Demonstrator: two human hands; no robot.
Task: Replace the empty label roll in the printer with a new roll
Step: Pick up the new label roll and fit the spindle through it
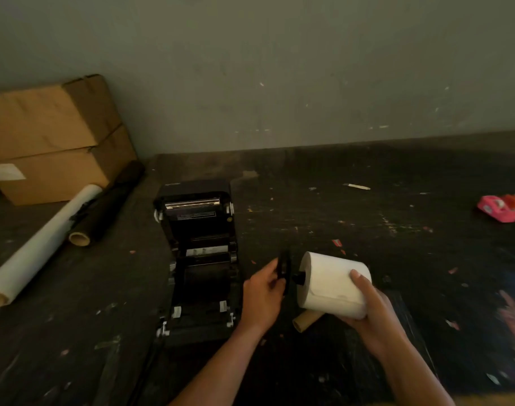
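The black label printer (pixel 199 259) lies on the dark table with its lid open and its roll bay bare. My right hand (pixel 373 312) holds a full white label roll (pixel 331 284) just right of the printer; a black spindle end (pixel 299 278) sticks out of the roll's left side. My left hand (pixel 263 294) grips a black plastic spindle guide (pixel 284 271) a short gap from that spindle end. An empty brown cardboard core (pixel 304 321) lies on the table under the roll.
Two stacked cardboard boxes (pixel 51 136) stand at the back left. A white paper roll (pixel 42 244) and a black roll (pixel 109 203) lie beside them. A pink and red object (pixel 504 212) sits at the far right. A wall bounds the table behind.
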